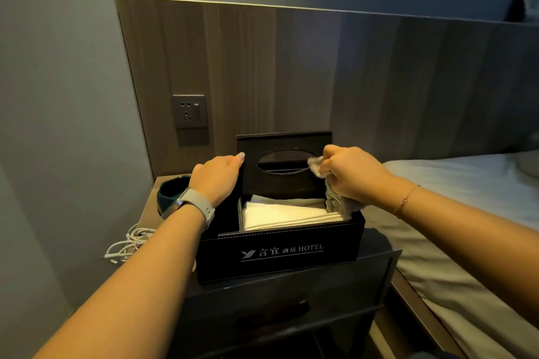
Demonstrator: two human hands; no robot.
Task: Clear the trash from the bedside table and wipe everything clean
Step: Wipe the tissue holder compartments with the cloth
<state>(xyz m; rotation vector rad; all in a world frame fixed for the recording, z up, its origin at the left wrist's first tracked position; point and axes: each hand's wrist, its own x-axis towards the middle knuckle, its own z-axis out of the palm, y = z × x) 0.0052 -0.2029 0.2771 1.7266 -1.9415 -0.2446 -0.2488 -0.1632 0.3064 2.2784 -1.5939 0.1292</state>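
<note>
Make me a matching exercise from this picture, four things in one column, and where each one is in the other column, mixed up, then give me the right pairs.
Things:
1. cloth
2. white cable
3. lid
4. wall socket

Places:
A. standing open, steadied at its edge by the left hand
B. above the table, left of the tissue box
C. bunched in the right hand
D. coiled on the bedside table, left of the box

Pairs: 1-C, 2-D, 3-A, 4-B
</note>
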